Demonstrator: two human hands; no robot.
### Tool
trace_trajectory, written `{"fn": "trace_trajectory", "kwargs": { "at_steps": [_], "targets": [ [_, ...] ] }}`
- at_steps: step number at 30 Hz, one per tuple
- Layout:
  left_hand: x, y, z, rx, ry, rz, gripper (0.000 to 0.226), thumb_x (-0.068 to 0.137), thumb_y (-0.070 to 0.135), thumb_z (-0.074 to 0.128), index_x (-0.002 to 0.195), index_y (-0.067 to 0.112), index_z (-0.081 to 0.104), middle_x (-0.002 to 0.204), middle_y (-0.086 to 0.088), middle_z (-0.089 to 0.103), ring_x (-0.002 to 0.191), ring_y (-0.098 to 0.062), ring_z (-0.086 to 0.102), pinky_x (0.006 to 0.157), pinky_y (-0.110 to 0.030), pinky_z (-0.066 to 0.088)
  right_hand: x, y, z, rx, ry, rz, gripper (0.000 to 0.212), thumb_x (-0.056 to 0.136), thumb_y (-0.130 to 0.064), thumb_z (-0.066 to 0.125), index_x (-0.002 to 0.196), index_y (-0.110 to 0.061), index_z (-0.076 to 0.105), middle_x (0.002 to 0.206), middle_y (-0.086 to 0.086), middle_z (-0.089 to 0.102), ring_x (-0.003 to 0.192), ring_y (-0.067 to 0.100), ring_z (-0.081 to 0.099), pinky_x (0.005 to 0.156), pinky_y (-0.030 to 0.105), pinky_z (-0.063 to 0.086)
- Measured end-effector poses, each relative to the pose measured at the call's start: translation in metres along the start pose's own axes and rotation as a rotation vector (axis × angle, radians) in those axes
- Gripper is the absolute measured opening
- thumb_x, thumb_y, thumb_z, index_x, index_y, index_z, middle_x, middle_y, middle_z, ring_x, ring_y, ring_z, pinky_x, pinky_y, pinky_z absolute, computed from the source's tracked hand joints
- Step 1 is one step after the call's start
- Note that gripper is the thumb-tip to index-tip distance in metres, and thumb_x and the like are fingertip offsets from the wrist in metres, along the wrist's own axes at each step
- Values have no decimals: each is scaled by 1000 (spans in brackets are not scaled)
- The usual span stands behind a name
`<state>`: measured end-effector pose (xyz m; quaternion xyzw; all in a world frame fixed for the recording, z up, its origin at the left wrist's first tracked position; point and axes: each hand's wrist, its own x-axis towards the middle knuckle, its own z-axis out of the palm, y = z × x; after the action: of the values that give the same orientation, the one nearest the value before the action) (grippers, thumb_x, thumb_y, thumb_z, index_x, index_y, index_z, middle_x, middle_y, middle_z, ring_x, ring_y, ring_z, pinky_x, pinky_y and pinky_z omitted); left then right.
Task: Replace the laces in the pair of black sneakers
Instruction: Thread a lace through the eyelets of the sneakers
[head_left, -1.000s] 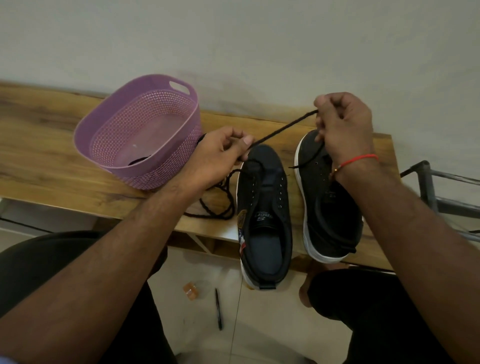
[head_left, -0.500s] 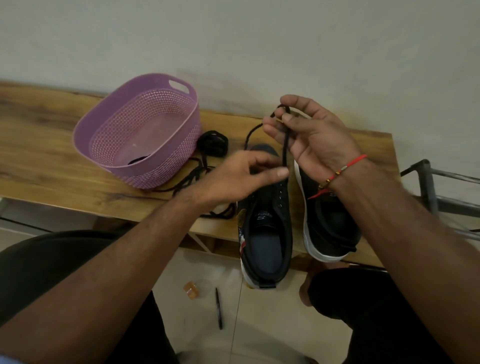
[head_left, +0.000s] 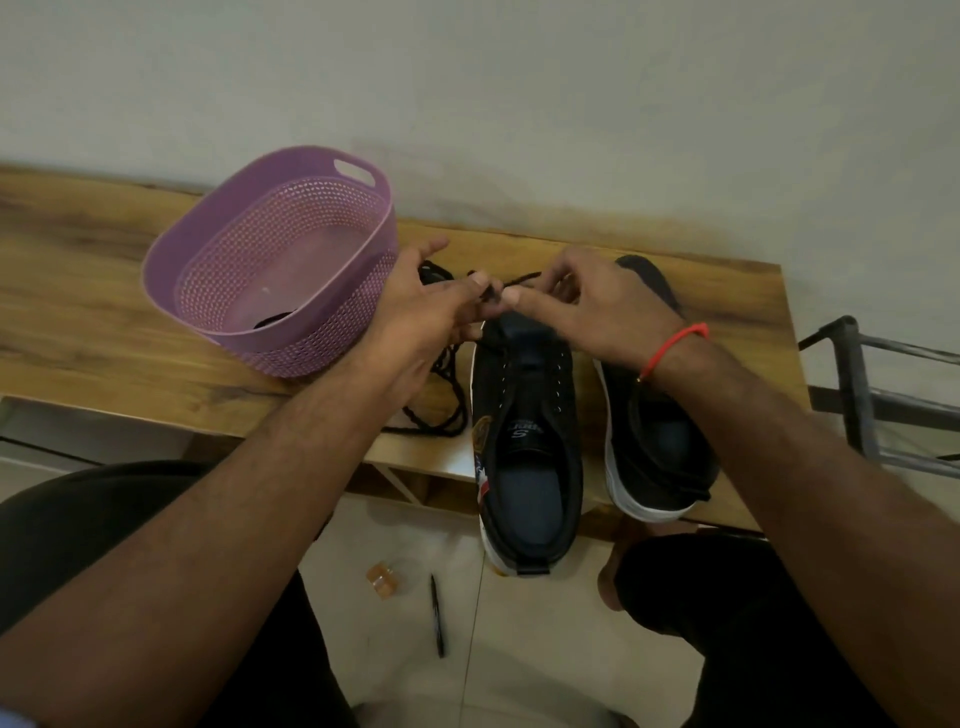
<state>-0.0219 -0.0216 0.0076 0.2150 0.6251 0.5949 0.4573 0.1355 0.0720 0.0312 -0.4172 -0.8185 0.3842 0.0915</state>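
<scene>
Both hands' fingers pinching black lace.

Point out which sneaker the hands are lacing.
The left sneaker, beside the purple basket: both hands pinch a black lace over its toe. The right sneaker lies untouched.

left: basket blocks | middle: loose lace crosses bench | right: sneakers crowd edge
</scene>
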Motion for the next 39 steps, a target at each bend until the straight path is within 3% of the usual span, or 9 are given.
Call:
{"fn": "trace_trajectory", "kwargs": {
  "at_steps": [3,7,17,20,22,26,33,36,39],
  "targets": [
    [1,-3,3,-15,-12,-16,61,94,13,72,145,25,40,102,-3,79,91,-18,75,71,-32,53,2,-2,9,79,-84,-69,29,88,-45,70,95,-18,65,88,0,72,77,13,69,66,28,56],
    [2,-5,1,53,17,-17,60,91,20,76,141,28,45,104,2,78,96,-20,76,68,-32,49,4,3,9,240,6,-95,6,93,-22,70,91,-16,69,77,-4,73,66,6,68,62,21,54],
    [-5,-3,5,157,59,20,52,90,23,77,135,28,51,103,2,78,89,-17,76,68,-30,53,6,6,14,233,31,-93,16,96,-30,64,94,-15,70,80,-4,75,64,7,68,57,17,48],
    [-6,-6,5,351,46,166,50,92,23,75,136,29,51,103,4,75,92,-12,74,73,-31,57,6,5,11,195,63,-82,13,96,-25,63,94,-14,70,80,-4,74,65,5,68,57,15,49],
    [-6,-9,6,440,32,239,43,93,18,72,132,28,57,103,3,73,96,-11,72,84,-36,59,7,5,10,198,53,-59,12,96,-24,63,93,-15,70,80,-3,74,67,5,69,59,17,52],
    [-8,-15,9,316,-29,131,17,95,11,68,111,14,72,101,-3,77,95,-15,74,87,-42,62,5,6,14,236,-33,-51,13,95,-28,66,93,-16,71,84,-2,74,77,7,71,64,21,53],
    [4,-16,-4,590,85,107,17,102,18,59,117,20,67,103,4,73,80,-9,70,53,-13,48,8,12,13,-29,115,-64,13,97,-26,62,95,-17,71,90,-7,70,86,8,65,72,12,48],
    [4,-22,-9,823,12,109,12,103,22,57,111,24,65,103,6,70,85,-4,65,65,-20,53,11,17,16,-90,134,-82,12,98,-24,60,99,-17,70,95,-9,64,91,6,58,68,6,38],
    [2,-30,-10,1086,-52,109,8,102,33,57,107,34,64,106,7,68,92,-7,65,79,-37,59,20,17,19,-131,124,-116,11,98,-20,59,103,-16,68,98,-7,61,93,8,55,75,14,44]
  ]
}}
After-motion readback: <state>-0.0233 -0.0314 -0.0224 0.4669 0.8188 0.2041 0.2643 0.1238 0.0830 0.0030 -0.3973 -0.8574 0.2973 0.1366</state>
